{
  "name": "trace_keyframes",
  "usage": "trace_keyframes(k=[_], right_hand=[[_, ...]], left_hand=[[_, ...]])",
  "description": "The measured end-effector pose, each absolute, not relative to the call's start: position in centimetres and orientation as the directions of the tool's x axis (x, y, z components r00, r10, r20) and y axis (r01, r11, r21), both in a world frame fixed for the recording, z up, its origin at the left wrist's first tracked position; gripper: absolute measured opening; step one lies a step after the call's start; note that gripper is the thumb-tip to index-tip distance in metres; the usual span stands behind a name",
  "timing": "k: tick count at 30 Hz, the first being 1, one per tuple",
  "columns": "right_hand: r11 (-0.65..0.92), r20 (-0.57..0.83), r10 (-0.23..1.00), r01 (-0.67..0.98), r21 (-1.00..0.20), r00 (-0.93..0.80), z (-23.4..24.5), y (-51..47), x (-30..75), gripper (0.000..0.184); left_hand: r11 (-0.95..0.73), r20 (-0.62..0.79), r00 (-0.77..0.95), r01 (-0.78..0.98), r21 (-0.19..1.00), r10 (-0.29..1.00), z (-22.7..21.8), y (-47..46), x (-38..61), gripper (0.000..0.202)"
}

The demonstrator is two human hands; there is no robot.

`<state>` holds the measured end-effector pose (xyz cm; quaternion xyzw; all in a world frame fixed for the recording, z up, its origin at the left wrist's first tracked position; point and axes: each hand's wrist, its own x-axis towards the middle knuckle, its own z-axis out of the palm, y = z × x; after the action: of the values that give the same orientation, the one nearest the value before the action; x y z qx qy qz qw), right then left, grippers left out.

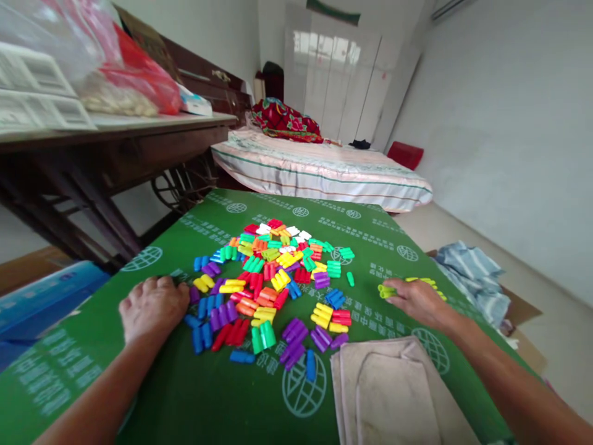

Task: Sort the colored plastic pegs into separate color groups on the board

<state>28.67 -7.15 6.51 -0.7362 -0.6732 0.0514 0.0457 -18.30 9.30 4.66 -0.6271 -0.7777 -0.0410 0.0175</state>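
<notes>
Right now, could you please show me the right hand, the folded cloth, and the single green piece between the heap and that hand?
Right hand (419, 301): head view, back of the hand.
Folded cloth (393, 392): head view, middle of its top face.
Green piece (350, 279): head view, middle of its body.

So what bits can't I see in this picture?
Head view:
Anything under the left hand: covered by it.
How many yellow-green plastic tubes the right hand holds: it partly covers them.
Folded beige cloth, near end: cut off by bottom edge.
Print on white boxes: blurred.
</notes>
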Motion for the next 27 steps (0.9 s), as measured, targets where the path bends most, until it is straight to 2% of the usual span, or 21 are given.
trace_keyframes(k=[3, 7, 16, 22, 27], right_hand=[[-0.229, -0.046, 0.973, 0.96, -0.163, 0.225, 6.4, -7.3, 33.7, 0.033], [-0.407, -0.092, 0.913, 0.863, -0.299, 0.398, 6.3, -7.5, 37.2, 0.032], [-0.622, -0.299, 0.781, 0.638, -0.454, 0.548, 4.5, -6.3, 35.9, 0.022], [-0.655, -0.329, 0.755, 0.631, -0.416, 0.567, 4.3, -5.7, 35.5, 0.036], [-0.59, -0.28, 0.808, 0.71, -0.385, 0.519, 5.2, -5.4, 36.5, 0.026]], left_hand=[[0.217, 0.078, -0.218, 0.976, 0.017, 0.973, 4.8, 9.4, -18.2, 0.051], [0.23, 0.045, -0.23, 0.973, 0.005, 0.972, 5.0, 9.5, -18.0, 0.055], [0.27, 0.018, -0.27, 0.962, -0.042, 0.963, 5.3, 9.9, -17.6, 0.059], [0.29, 0.01, -0.291, 0.954, -0.079, 0.957, 5.0, 10.2, -17.7, 0.059], [0.287, 0.032, -0.286, 0.955, -0.071, 0.958, 4.9, 10.4, -17.8, 0.06]])
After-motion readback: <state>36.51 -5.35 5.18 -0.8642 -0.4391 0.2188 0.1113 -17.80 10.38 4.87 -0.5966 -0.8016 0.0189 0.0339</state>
